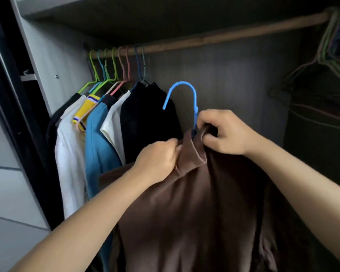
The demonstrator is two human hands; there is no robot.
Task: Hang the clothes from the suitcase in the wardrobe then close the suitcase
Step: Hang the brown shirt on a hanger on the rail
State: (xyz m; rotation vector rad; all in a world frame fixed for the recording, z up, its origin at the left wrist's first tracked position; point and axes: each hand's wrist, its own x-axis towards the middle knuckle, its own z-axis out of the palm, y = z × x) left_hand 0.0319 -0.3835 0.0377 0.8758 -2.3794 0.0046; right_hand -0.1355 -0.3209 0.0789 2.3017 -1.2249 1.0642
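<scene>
A brown garment (pixel 204 203) hangs in front of me on a blue hanger (pixel 182 91), whose hook sticks up free below the wooden rail (pixel 224 37). My left hand (pixel 157 160) pinches the brown fabric at the collar's left side. My right hand (pixel 222 132) grips the collar and the hanger's neck together. Several garments in white, yellow, blue and black (pixel 106 130) hang on coloured hangers at the rail's left end. The suitcase is out of sight.
A bunch of empty wire hangers (pixel 330 61) hangs at the rail's right end. A shelf (pixel 126 14) runs just above the rail. The wardrobe's side panel (pixel 47 61) and a dark door frame (pixel 14 99) stand at the left.
</scene>
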